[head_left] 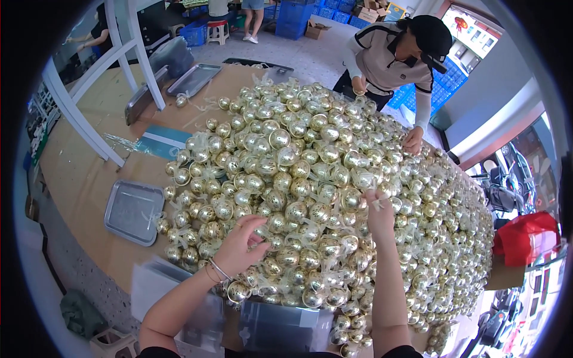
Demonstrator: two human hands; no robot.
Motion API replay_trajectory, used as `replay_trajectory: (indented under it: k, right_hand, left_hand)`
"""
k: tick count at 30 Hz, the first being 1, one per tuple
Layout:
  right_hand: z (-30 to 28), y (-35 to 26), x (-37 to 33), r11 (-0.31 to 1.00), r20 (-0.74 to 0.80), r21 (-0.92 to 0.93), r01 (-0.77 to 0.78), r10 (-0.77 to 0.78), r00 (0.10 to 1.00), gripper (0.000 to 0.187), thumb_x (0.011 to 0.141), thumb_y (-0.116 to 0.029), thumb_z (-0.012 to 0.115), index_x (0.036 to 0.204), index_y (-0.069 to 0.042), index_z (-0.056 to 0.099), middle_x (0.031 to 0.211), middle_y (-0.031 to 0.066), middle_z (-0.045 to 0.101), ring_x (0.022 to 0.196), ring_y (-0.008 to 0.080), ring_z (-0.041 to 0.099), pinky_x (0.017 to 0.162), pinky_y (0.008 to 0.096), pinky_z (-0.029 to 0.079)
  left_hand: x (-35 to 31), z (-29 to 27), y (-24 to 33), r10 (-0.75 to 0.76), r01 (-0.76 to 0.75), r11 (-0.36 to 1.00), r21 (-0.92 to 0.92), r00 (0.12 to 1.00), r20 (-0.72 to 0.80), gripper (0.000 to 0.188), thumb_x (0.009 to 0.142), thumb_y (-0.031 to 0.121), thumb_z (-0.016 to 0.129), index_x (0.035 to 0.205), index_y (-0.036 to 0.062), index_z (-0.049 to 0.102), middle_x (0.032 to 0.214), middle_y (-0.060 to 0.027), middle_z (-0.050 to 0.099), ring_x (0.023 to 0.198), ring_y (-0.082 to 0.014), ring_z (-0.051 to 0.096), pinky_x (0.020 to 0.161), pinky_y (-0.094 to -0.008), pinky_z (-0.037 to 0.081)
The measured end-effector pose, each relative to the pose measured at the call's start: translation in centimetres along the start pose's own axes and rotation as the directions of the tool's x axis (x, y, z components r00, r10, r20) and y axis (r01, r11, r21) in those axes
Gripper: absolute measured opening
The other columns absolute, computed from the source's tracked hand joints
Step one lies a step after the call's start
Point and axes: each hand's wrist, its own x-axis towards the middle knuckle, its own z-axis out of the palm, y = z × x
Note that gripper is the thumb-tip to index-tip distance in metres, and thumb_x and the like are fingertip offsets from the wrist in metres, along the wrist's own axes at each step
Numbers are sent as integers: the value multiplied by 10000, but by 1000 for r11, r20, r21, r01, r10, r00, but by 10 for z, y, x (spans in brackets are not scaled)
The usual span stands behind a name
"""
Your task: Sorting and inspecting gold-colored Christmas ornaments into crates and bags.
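Note:
A broad heap of shiny gold ball ornaments (296, 212), many with sheer whitish ribbons tied to them, covers the table before me. Over its near left part hovers my left hand (242, 243), fingers curved and thumb apart, with nothing visible between them. My right hand (380, 216) is raised above the middle of the heap, its fingers pinched on a pale sheer ribbon (378, 204). Whether a ball hangs from that ribbon cannot be made out against the pile.
Left of the heap lies a grey metal tray (136, 213); another tray (194, 79) sits farther back. Clear plastic bins (285, 328) stand at my front edge. Across the table a co-worker (391, 56) in a black cap touches the balls. A white frame (83, 122) rises at left.

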Motion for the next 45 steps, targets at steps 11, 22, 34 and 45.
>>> replay_trajectory:
  k: [11, 22, 34, 45]
  right_hand:
    - [46, -59, 44, 676, 193, -734, 60, 123, 973, 431, 801, -408, 616, 990, -21, 597, 864, 116, 656, 780, 234, 647, 653, 336, 514]
    - [9, -41, 77, 972, 487, -191, -135, 214, 847, 250, 832, -307, 572, 846, -63, 624, 633, 13, 562, 480, 109, 479, 427, 264, 363]
    - [-76, -25, -2, 910, 41, 170, -377, 376, 926, 403, 928, -410, 431, 626, -143, 419, 507, -66, 340, 399, 56, 229, 391, 231, 164]
    - [-77, -5, -21, 978, -163, -196, 64, -97, 982, 524, 911, -455, 441, 883, 44, 599, 642, 104, 554, 573, 205, 554, 586, 351, 459]
  left_hand:
    - [15, 18, 5, 21, -20, 1000, -3, 999, 36, 408, 811, 107, 626, 1186, 52, 476, 1229, -114, 388, 831, -144, 599, 745, -264, 500]
    - [35, 12, 11, 18, -17, 999, -45, 1000, 8, 372, 816, 112, 617, 1161, 45, 497, 1194, -111, 422, 822, -139, 585, 730, -258, 501]
    - [176, 77, 27, 179, -197, 676, 710, 979, 101, 359, 692, 377, 692, 946, 131, 628, 1008, -51, 590, 970, -247, 532, 815, -329, 427]
    - [184, 51, 78, 37, -27, 998, -53, 977, 211, 276, 868, 308, 564, 927, 46, 631, 844, -40, 630, 728, -117, 569, 691, -267, 469]
